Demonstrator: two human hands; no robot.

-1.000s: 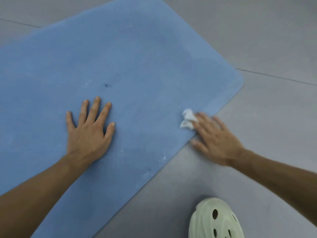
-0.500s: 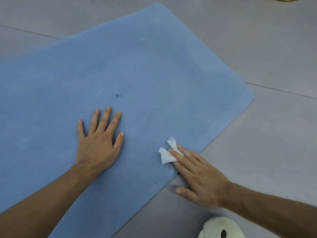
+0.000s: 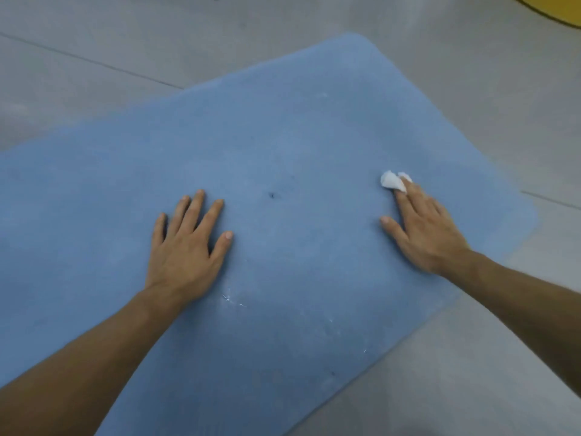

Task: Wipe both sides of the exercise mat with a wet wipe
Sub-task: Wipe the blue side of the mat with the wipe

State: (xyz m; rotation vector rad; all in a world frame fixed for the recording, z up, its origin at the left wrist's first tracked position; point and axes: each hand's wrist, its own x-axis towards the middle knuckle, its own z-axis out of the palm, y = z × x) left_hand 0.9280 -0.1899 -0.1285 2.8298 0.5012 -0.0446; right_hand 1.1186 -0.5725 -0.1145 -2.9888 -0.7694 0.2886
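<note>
Your left hand (image 3: 185, 247) lies flat on the soft blue foam exercise mat (image 3: 298, 136). Its fingers are straight and spread out, and it holds nothing. Your right hand (image 3: 424, 231) is flat on the mat too, well apart from the left one. Its fingers are straight, and the tips press down on a small crumpled white wet wipe (image 3: 392, 181). The wipe pokes out just past those fingertips.

Between your two hands, closer to the left one, there is a tiny dark spot (image 3: 272, 195). Some little white flecks (image 3: 227, 298) sit just beside your left wrist.

The mat lies on a grey tiled floor (image 3: 125, 42). Far beyond your right hand, a bit of something yellow (image 3: 559, 7) shows in the corner.
</note>
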